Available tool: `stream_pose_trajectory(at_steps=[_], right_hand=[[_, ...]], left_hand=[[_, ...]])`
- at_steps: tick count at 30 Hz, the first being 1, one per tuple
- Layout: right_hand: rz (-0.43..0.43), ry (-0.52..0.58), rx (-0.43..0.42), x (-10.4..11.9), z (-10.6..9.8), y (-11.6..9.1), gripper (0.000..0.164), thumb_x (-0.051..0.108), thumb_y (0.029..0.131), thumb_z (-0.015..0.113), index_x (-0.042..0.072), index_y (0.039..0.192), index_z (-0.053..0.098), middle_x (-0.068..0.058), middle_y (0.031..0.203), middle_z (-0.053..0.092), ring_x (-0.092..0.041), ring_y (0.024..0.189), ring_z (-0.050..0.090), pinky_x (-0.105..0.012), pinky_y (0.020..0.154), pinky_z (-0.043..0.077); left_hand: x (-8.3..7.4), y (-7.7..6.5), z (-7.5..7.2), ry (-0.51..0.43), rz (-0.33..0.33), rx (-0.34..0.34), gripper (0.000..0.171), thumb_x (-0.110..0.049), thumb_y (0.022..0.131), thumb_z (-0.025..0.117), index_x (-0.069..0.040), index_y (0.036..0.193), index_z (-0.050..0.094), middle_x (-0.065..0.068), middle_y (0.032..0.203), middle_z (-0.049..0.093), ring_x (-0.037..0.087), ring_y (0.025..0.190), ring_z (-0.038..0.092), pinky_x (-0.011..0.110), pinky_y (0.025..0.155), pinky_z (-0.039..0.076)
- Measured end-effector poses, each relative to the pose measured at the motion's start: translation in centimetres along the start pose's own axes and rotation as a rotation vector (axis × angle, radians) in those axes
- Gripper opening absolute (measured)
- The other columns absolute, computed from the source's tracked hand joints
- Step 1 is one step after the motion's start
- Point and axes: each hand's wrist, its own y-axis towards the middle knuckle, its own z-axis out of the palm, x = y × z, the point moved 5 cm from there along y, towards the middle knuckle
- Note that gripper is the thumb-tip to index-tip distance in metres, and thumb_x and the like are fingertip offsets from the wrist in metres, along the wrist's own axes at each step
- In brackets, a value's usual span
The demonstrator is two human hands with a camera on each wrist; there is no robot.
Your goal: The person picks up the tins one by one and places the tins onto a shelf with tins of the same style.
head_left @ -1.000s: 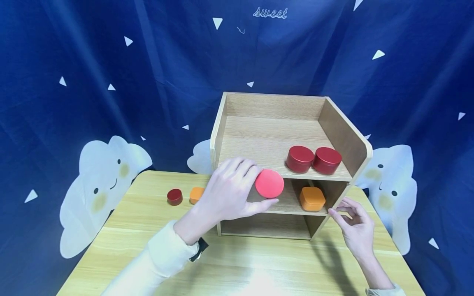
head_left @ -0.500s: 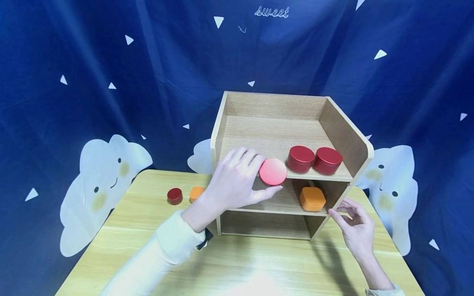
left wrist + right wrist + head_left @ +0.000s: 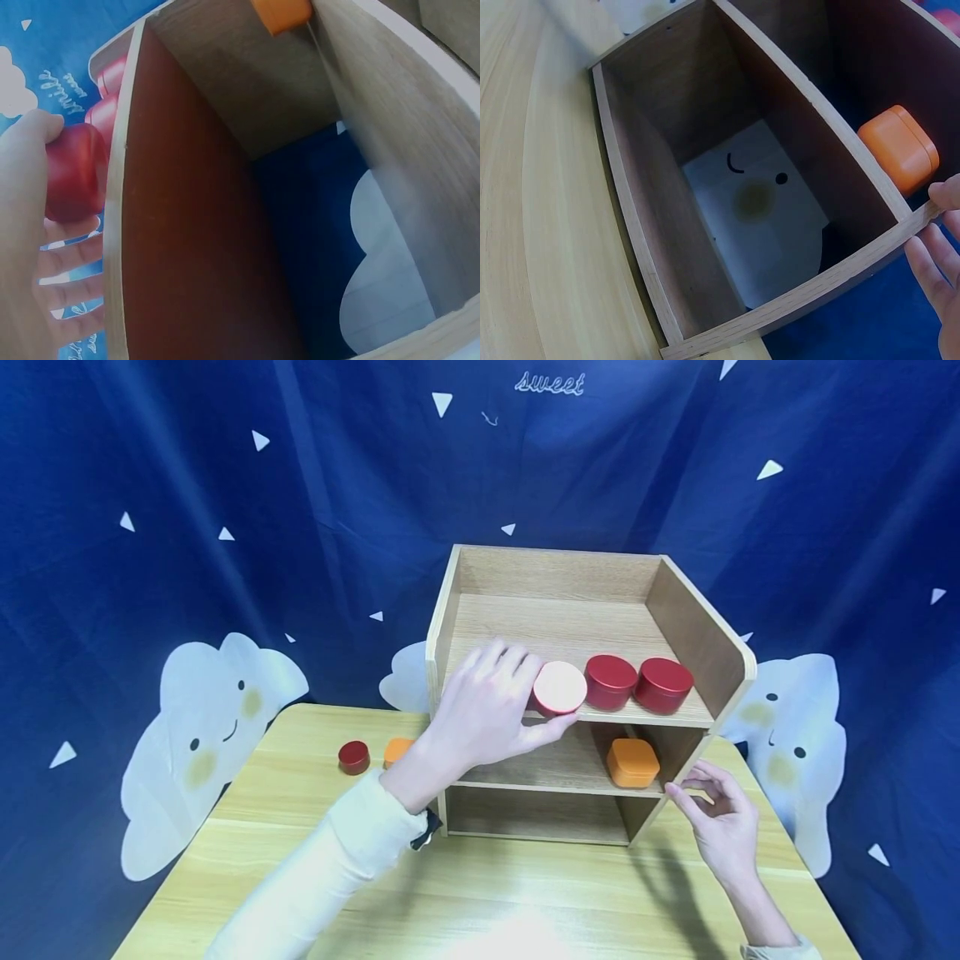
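My left hand (image 3: 487,714) grips a round red tin (image 3: 560,689) between thumb and fingers at the front edge of the wooden shelf unit's top level. Glare whitens the tin's lid in the head view. Two more red tins, a nearer one (image 3: 610,682) and one at the far right (image 3: 663,686), stand side by side just right of it. The thumb and fingers of my right hand (image 3: 722,820) pinch the front edge of the right side panel of the shelf unit (image 3: 840,266). Close to that hand, an orange square tin (image 3: 900,148) sits on the middle level.
Left of the shelf unit, a small dark red tin (image 3: 354,757) and an orange tin (image 3: 397,751), partly hidden by my left arm, stand on the wooden table (image 3: 247,827). A blue curtain (image 3: 360,485) with clouds and triangles hangs behind.
My left hand has raised the red tin from in front of the middle level to the top level's edge, moving slightly right and levelling its lid. My right hand stays put.
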Motion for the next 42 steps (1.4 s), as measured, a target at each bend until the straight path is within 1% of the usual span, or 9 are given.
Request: stream_pose_trajectory(at_steps=[6, 17, 26, 34, 42], right_hand=[[-0.001, -0.008, 0.007, 0.0, 0.0, 0.0, 0.050, -0.035, 0.079, 0.061, -0.014, 0.124, 0.064, 0.006, 0.102, 0.075, -0.001, 0.091, 0.073, -0.013, 0.075, 0.060], [0.013, -0.015, 0.002, -0.1, -0.1, -0.2, 0.051, -0.035, 0.080, 0.061, -0.013, 0.125, 0.064, 0.007, 0.101, 0.075, -0.001, 0.091, 0.073, -0.013, 0.075, 0.060], [0.006, -0.021, 0.005, -0.1, -0.2, -0.1, 0.050, -0.035, 0.080, 0.061, -0.014, 0.125, 0.064, 0.007, 0.102, 0.075, -0.001, 0.091, 0.073, -0.012, 0.075, 0.060], [0.005, -0.018, 0.007, -0.1, -0.1, -0.1, 0.049, -0.035, 0.080, 0.062, -0.014, 0.125, 0.064, 0.006, 0.101, 0.075, -0.001, 0.091, 0.073, -0.013, 0.076, 0.060], [0.008, -0.021, 0.004, -0.1, -0.1, -0.1, 0.050, -0.035, 0.079, 0.062, -0.014, 0.125, 0.064, 0.006, 0.101, 0.075, -0.001, 0.091, 0.073, -0.013, 0.075, 0.060]], left_hand=[[0.3, 0.4, 0.6, 0.015, -0.008, 0.031, 0.060, -0.070, 0.084, 0.070, -0.013, 0.102, 0.072, 0.002, 0.098, 0.074, 0.022, 0.092, 0.067, 0.035, 0.082, 0.056], [0.4, 0.9, 1.1, 0.046, -0.022, 0.097, 0.063, -0.072, 0.086, 0.067, -0.012, 0.105, 0.072, 0.003, 0.101, 0.074, 0.022, 0.092, 0.067, 0.035, 0.078, 0.055], [0.6, 0.9, 1.6, 0.051, -0.038, 0.103, 0.061, -0.071, 0.089, 0.064, -0.012, 0.105, 0.072, 0.004, 0.100, 0.074, 0.023, 0.091, 0.066, 0.036, 0.077, 0.055], [0.7, 1.0, 1.9, 0.071, -0.059, 0.137, 0.064, -0.072, 0.090, 0.061, -0.011, 0.108, 0.072, 0.005, 0.101, 0.075, 0.024, 0.093, 0.067, 0.037, 0.079, 0.056], [0.8, 0.9, 2.1, 0.085, -0.063, 0.145, 0.065, -0.073, 0.091, 0.060, -0.011, 0.106, 0.072, 0.005, 0.100, 0.074, 0.024, 0.092, 0.067, 0.037, 0.080, 0.056]])
